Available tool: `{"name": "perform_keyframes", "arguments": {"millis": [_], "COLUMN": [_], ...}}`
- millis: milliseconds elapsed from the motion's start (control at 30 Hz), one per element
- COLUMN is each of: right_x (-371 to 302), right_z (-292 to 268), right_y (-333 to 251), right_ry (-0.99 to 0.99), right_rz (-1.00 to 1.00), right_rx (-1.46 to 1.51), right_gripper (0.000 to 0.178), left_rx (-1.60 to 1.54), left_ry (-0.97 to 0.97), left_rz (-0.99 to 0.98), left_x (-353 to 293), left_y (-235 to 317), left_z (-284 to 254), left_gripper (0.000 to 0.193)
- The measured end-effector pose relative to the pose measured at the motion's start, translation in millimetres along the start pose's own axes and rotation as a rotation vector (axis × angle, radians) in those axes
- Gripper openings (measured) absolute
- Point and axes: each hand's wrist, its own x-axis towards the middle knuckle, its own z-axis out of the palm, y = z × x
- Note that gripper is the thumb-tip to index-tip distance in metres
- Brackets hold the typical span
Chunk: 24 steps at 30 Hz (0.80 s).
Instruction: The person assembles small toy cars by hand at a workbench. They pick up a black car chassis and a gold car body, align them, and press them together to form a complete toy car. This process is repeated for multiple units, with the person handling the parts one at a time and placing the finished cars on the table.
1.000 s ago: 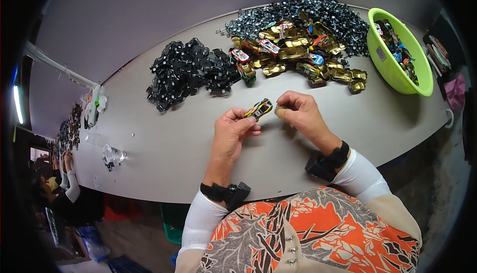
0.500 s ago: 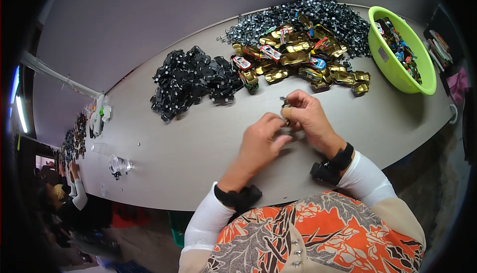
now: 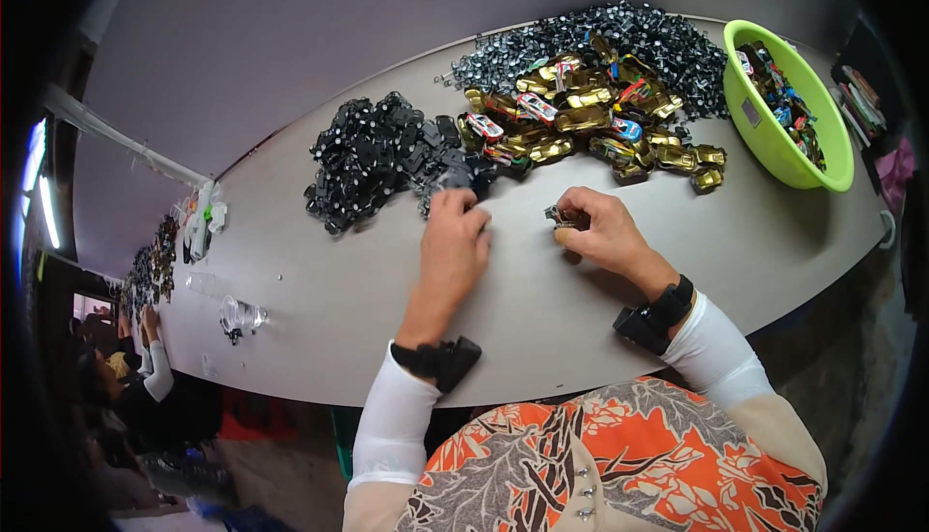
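Note:
My right hand (image 3: 608,226) is closed around a small toy car (image 3: 567,216), held just above the table; most of the car is covered by the fingers. My left hand (image 3: 453,242) is at the near edge of a heap of black toy car chassis (image 3: 373,155). Its fingertips are blurred and partly hidden, so whether they grip a piece is unclear. Beyond my right hand lies a pile of gold toy car bodies (image 3: 584,118), some with white, red and blue markings. Behind that spreads a mass of small dark and clear parts (image 3: 639,34).
A lime-green basin (image 3: 834,169) of colourful toy cars tilts at the right. Clear plastic cups (image 3: 237,315) lie toward the left. A co-worker (image 3: 145,397) sits at the table's far left end, by more piled parts (image 3: 150,271). A grey wall (image 3: 339,10) bounds the back.
My left hand has parted from my right and moved left and away from me to the black chassis heap. My right hand keeps hold of the toy car, slightly shifted.

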Motion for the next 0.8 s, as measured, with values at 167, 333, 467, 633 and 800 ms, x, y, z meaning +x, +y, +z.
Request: {"name": "perform_keyframes", "arguments": {"millis": [167, 333, 467, 633, 800], "right_x": [-2, -1, 0, -4, -7], "right_z": [2, -1, 0, 2, 1], "right_y": [1, 1, 0, 2, 3], "right_ry": [-0.014, -0.035, -0.01, 0.048, 0.031], "right_rz": [-0.073, -0.03, -0.045, -0.217, -0.227], "right_rx": [-0.033, -0.024, -0.059, -0.292, -0.484], "right_gripper": [0.022, 0.024, 0.024, 0.022, 0.027], "left_rx": [-0.205, -0.458, -0.269, 0.151, 0.013], "left_ry": [-0.048, 0.103, 0.185, -0.041, 0.028], "left_rz": [0.038, -0.279, -0.408, -0.195, -0.22], "left_x": [-27, -28, -19, -4, -1], "left_y": [18, 17, 7, 23, 23], "left_z": [-14, -25, -18, -5, 0], "left_gripper": [0.011, 0.011, 0.013, 0.027, 0.032]}}
